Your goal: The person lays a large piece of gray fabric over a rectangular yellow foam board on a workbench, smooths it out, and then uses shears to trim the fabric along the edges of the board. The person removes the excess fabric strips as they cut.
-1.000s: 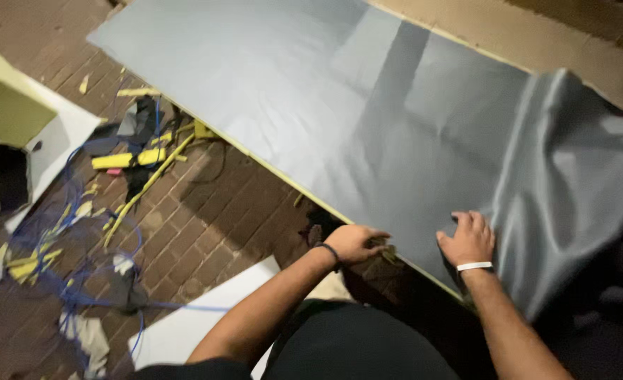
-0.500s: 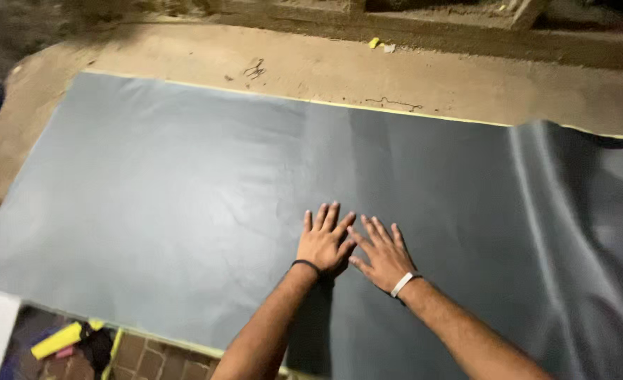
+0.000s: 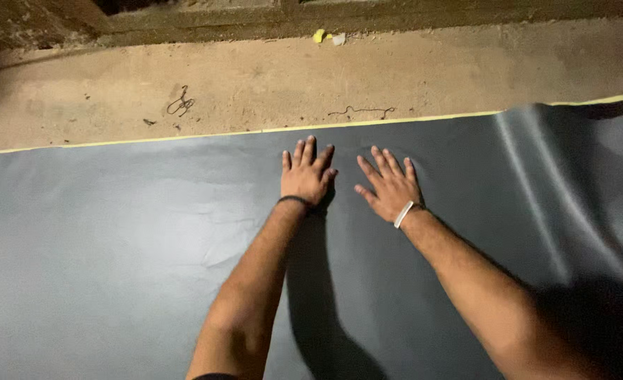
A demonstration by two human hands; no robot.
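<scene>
A large dark grey sheet (image 3: 114,253) with a thin yellow far edge lies spread flat across the view. My left hand (image 3: 306,176) presses palm-down on it near the far edge, fingers spread, a black band on the wrist. My right hand (image 3: 389,186) lies flat beside it, a short gap apart, fingers spread, a white band on the wrist. Neither hand holds anything. At the right the sheet rises in soft folds (image 3: 571,190).
Beyond the sheet's far edge is a sandy concrete floor (image 3: 255,77) with a bent wire piece (image 3: 180,104), a thin cord scrap (image 3: 360,110) and small yellow and white scraps (image 3: 327,36). A dark wall base runs along the top.
Both hands have slid across the sheet from its near edge to close by its far yellow edge, staying flat. My view has swung from the brick floor side to the concrete beyond.
</scene>
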